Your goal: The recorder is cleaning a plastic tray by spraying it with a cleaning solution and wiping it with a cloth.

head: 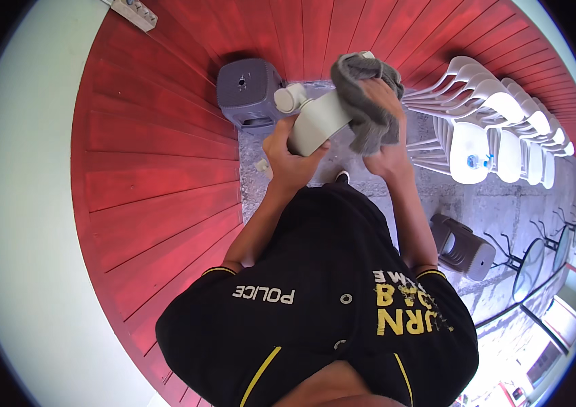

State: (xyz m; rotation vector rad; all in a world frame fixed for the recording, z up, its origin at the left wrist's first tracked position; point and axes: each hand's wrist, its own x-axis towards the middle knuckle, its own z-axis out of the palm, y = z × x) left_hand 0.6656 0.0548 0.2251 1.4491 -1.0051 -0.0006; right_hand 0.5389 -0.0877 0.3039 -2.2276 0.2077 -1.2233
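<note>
In my left hand (293, 155) is a pale device with a wide, curved body (321, 123), held by its lower left end. A short round knob-like part (289, 97) stands out from its upper left side. My right hand (383, 99) grips a bunched grey cloth (369, 122) against the device's upper right end. The cloth hides that end, apart from a small pale tip above it. What the device is, I cannot tell.
A grey plastic stool (249, 91) stands by the red plank wall (160, 178). To the right are stacked white chairs (468, 152), a spray bottle (480, 162) on one seat, a brown stool (463, 249) and glass-topped tables (528, 269). A power strip (135, 14) is at upper left.
</note>
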